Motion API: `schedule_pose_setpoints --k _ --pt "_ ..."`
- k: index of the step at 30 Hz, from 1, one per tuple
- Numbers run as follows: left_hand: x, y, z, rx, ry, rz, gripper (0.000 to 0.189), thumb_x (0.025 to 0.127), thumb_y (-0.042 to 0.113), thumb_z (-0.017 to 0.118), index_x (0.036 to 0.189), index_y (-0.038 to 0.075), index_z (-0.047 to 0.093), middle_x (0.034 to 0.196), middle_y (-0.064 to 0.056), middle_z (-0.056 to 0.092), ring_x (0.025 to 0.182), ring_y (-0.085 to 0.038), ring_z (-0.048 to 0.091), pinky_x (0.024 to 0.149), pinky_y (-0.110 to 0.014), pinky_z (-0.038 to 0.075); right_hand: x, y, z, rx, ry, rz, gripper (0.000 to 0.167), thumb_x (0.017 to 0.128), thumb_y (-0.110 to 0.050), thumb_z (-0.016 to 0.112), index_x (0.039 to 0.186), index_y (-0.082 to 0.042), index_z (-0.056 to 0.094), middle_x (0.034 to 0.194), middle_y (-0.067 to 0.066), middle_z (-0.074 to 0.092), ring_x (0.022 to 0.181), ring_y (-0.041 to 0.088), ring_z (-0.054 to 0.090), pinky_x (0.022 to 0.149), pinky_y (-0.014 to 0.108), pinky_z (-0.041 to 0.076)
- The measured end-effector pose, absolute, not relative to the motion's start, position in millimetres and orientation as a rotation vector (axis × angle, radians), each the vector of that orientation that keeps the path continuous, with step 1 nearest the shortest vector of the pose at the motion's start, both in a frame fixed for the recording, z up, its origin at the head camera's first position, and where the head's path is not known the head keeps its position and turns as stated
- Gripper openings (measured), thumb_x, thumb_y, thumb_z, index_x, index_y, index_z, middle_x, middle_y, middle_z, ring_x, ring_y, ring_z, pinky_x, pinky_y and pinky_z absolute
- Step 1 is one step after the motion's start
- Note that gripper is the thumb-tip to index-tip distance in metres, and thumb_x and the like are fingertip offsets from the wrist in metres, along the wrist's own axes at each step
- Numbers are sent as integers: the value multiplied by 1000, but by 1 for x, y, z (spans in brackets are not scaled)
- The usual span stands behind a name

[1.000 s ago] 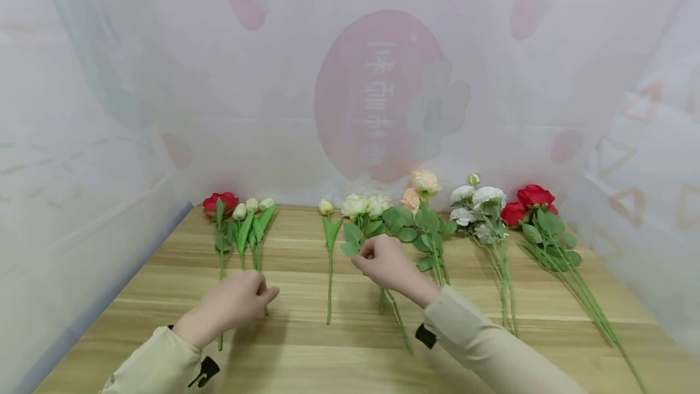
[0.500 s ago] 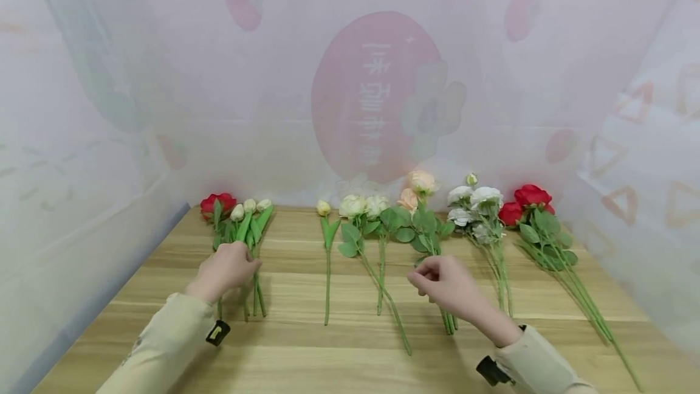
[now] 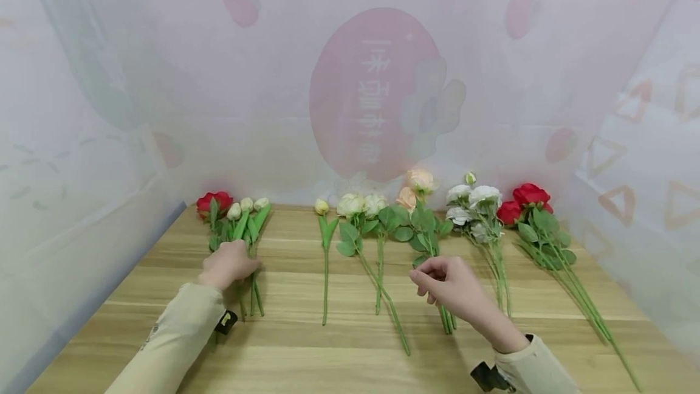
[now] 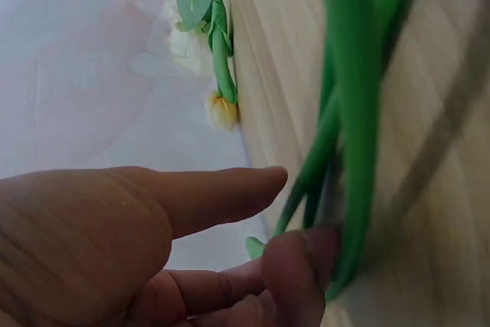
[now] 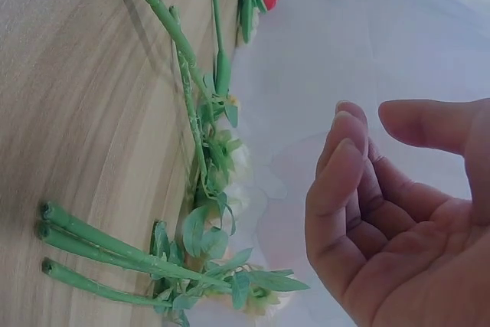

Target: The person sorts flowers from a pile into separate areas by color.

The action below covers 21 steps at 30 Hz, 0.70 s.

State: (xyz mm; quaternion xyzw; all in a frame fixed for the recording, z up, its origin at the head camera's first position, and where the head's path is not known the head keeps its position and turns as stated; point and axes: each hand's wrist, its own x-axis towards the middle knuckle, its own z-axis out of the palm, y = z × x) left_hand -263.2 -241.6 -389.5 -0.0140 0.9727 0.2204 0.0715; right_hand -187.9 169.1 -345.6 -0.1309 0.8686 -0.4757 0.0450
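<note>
My left hand (image 3: 229,263) is at the stems of three white tulips (image 3: 247,205) on the left. In the left wrist view, bent fingertips (image 4: 306,258) lie right at the green stems (image 4: 354,112), while the thumb stays straight and apart from them. A red flower (image 3: 215,203) lies beside the tulips, its stem partly hidden by that hand. My right hand (image 3: 456,287) hovers over the stems of the peach roses (image 3: 421,181), fingers loosely bent. The right wrist view shows nothing in this hand (image 5: 383,250), its thumb apart from the fingers.
A single yellow tulip (image 3: 321,207) and cream-white roses (image 3: 350,204) lie mid-table. White flowers (image 3: 485,196) and red flowers (image 3: 530,195) lie to the right, long stems toward the front. A printed cloth (image 3: 273,78) hangs behind the wooden table (image 3: 295,351).
My left hand has moved away from me onto the tulip stems. My right hand has moved right and nearer, from the cream-white roses to over the peach roses' stems.
</note>
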Motion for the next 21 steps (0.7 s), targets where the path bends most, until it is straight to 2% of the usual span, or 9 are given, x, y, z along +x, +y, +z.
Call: schedule_pose_setpoints --k 4,10,15,21 --pt "-267 -248 -394 -37 2882 663 34 91 23 65 63 8 55 53 -5 55 51 -17 50 52 -36 39 -189 170 -346 -414 2638 -1473 24 97 -26 65 99 -2 71 72 7 63 61 28 60 53 41 52" --pt "-270 -251 -392 -52 2875 640 29 90 19 64 65 8 55 57 -7 61 52 -17 51 56 -40 40 -188 170 -345 -424 2620 -1503 23 97 -24 66 101 -1 70 72 6 63 62 30 60 51 38 51" --pt "-268 -250 -388 -51 2871 639 27 91 15 61 66 7 55 58 -7 61 53 -19 53 59 -43 41 -188 171 -347 -404 2609 -1506 24 97 -25 66 101 -2 70 73 7 64 63 31 60 52 37 51" --pt "-265 -250 -385 -57 2864 649 26 88 10 57 62 9 54 55 -6 58 50 -17 50 56 -40 39 -188 170 -348 -397 2593 -1512 24 96 -26 66 101 -3 70 75 11 64 63 28 60 53 37 51"
